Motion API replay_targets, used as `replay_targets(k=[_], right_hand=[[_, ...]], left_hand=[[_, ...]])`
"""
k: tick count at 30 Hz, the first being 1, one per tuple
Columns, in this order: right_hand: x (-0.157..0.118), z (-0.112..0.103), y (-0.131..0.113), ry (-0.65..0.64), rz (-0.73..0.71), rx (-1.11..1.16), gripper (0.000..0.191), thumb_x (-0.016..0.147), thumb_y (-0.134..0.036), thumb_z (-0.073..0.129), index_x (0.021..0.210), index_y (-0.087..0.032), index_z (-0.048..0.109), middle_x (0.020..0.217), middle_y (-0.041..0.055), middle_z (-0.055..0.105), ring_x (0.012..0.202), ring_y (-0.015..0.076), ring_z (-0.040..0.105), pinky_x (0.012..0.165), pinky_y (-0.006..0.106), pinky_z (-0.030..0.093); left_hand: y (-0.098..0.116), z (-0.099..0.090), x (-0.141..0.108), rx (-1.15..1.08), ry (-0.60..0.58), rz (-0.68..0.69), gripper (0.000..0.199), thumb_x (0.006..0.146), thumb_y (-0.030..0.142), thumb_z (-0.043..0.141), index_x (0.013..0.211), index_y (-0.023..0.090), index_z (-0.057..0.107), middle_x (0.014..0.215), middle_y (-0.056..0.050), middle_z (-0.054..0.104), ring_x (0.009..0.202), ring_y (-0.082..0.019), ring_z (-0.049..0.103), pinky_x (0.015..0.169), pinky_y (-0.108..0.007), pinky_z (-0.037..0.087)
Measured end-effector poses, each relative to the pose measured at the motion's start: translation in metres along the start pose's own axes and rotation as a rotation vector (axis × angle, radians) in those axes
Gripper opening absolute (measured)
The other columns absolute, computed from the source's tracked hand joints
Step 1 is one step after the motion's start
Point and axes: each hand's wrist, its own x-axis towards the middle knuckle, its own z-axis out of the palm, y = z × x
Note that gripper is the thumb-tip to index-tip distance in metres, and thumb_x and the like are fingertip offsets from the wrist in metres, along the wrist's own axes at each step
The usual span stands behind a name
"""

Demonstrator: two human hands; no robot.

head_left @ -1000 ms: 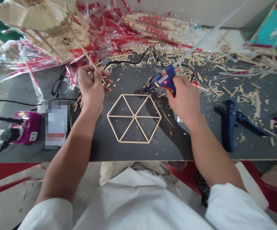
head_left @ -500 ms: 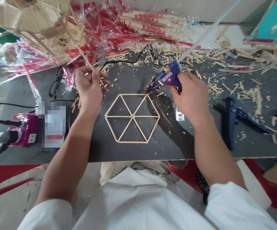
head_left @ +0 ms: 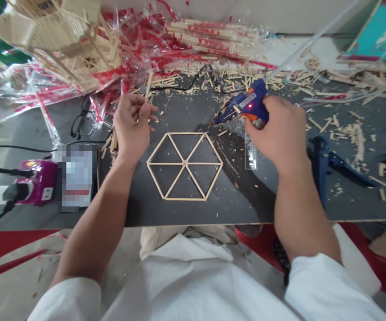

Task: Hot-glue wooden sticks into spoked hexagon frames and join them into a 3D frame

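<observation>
My left hand [head_left: 133, 122] pinches a thin wooden stick [head_left: 148, 87], which points up and slightly right above the table. In my right hand [head_left: 281, 129] is a blue hot glue gun [head_left: 249, 103] with a lit red light and a long clear glue stick [head_left: 308, 42] out of its back. Its nozzle points down-left, just beyond the top right corner of a hexagon frame [head_left: 185, 199]. That frame lies flat on the table between my hands, made of thin wooden sticks with spokes meeting at a blob of glue in the middle.
Blue cutters [head_left: 320, 167] lie at right, near a clear ruler [head_left: 251, 154]. Glasses [head_left: 83, 125], a phone [head_left: 77, 178] and a purple power socket [head_left: 41, 183] are at left. Stick offcuts [head_left: 240, 78], wrapped sticks [head_left: 209, 38] and a wooden model [head_left: 55, 40] fill the back.
My right hand has drawn the glue gun right, away from the hexagon's top right corner. My left hand has moved slightly right, and its stick has swung from leaning left to nearly upright.
</observation>
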Motion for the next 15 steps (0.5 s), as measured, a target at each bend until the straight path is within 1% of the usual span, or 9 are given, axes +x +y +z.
replay_targets(k=[2, 5, 7, 9, 11, 12, 13, 14, 15], right_hand=[[0.002, 0.000, 0.011, 0.070, 0.031, -0.018, 0.032, 0.105, -0.054, 0.076, 0.115, -0.024, 0.072, 0.107, 0.0149, 0.076, 0.110, 0.0368, 0.074, 0.100, 0.053, 0.062], [0.004, 0.006, 0.036, 0.129, 0.148, -0.063, 0.037, 0.100, -0.059, 0.082, 0.104, -0.024, 0.071, 0.094, 0.0156, 0.074, 0.101, 0.0352, 0.073, 0.098, 0.051, 0.059], [0.004, 0.013, 0.054, 0.138, 0.207, -0.069, 0.039, 0.095, -0.060, 0.087, 0.100, -0.024, 0.071, 0.088, 0.0143, 0.071, 0.100, 0.0359, 0.072, 0.097, 0.052, 0.057], [0.005, 0.020, 0.065, 0.154, 0.230, -0.054, 0.042, 0.092, -0.062, 0.091, 0.099, -0.025, 0.071, 0.087, 0.0142, 0.070, 0.102, 0.0372, 0.070, 0.098, 0.055, 0.056], [0.005, 0.024, 0.062, 0.206, 0.205, -0.034, 0.044, 0.093, -0.064, 0.090, 0.104, -0.024, 0.073, 0.096, 0.0170, 0.072, 0.111, 0.0388, 0.067, 0.104, 0.057, 0.054], [0.005, 0.025, 0.054, 0.233, 0.172, -0.020, 0.043, 0.097, -0.063, 0.088, 0.108, -0.024, 0.075, 0.104, 0.0187, 0.073, 0.117, 0.0394, 0.066, 0.107, 0.059, 0.053], [0.005, 0.025, 0.042, 0.251, 0.124, 0.004, 0.040, 0.102, -0.061, 0.083, 0.114, -0.024, 0.076, 0.113, 0.0195, 0.074, 0.124, 0.0395, 0.064, 0.111, 0.059, 0.051], [0.004, 0.025, 0.027, 0.234, 0.066, 0.039, 0.034, 0.107, -0.057, 0.078, 0.118, -0.025, 0.077, 0.120, 0.0194, 0.075, 0.128, 0.0388, 0.062, 0.114, 0.059, 0.051], [0.003, 0.027, 0.010, 0.193, 0.006, 0.085, 0.027, 0.111, -0.052, 0.073, 0.120, -0.027, 0.078, 0.122, 0.0177, 0.075, 0.129, 0.0378, 0.063, 0.115, 0.059, 0.051]], left_hand=[[0.005, -0.003, -0.003, 0.120, -0.071, 0.079, 0.011, 0.103, 0.037, 0.079, 0.108, 0.029, 0.074, 0.100, -0.001, 0.079, 0.084, -0.020, 0.072, 0.062, -0.034, 0.054], [0.015, -0.007, -0.007, 0.311, -0.214, 0.196, 0.007, 0.098, 0.032, 0.081, 0.104, 0.030, 0.084, 0.105, -0.005, 0.079, 0.101, -0.027, 0.073, 0.084, -0.040, 0.063], [0.019, -0.008, -0.009, 0.398, -0.292, 0.242, 0.010, 0.100, 0.031, 0.078, 0.104, 0.030, 0.087, 0.108, -0.008, 0.079, 0.104, -0.029, 0.074, 0.093, -0.044, 0.063], [0.020, -0.008, -0.011, 0.463, -0.350, 0.276, 0.014, 0.102, 0.031, 0.075, 0.105, 0.030, 0.089, 0.108, -0.009, 0.079, 0.101, -0.030, 0.074, 0.095, -0.047, 0.063], [0.020, -0.007, -0.013, 0.513, -0.383, 0.306, 0.017, 0.104, 0.032, 0.072, 0.106, 0.031, 0.089, 0.106, -0.009, 0.079, 0.102, -0.031, 0.074, 0.097, -0.049, 0.062], [0.019, -0.006, -0.014, 0.531, -0.397, 0.321, 0.018, 0.105, 0.033, 0.071, 0.107, 0.032, 0.090, 0.106, -0.009, 0.080, 0.104, -0.031, 0.074, 0.098, -0.050, 0.062], [0.019, -0.005, -0.015, 0.546, -0.410, 0.337, 0.019, 0.107, 0.034, 0.070, 0.108, 0.032, 0.090, 0.107, -0.009, 0.080, 0.106, -0.032, 0.074, 0.100, -0.050, 0.062], [0.019, -0.004, -0.016, 0.557, -0.424, 0.353, 0.021, 0.108, 0.034, 0.069, 0.109, 0.032, 0.090, 0.108, -0.009, 0.081, 0.109, -0.032, 0.074, 0.101, -0.050, 0.061], [0.019, -0.002, -0.018, 0.566, -0.441, 0.370, 0.022, 0.109, 0.035, 0.068, 0.110, 0.032, 0.090, 0.109, -0.009, 0.081, 0.111, -0.032, 0.074, 0.102, -0.050, 0.061]])
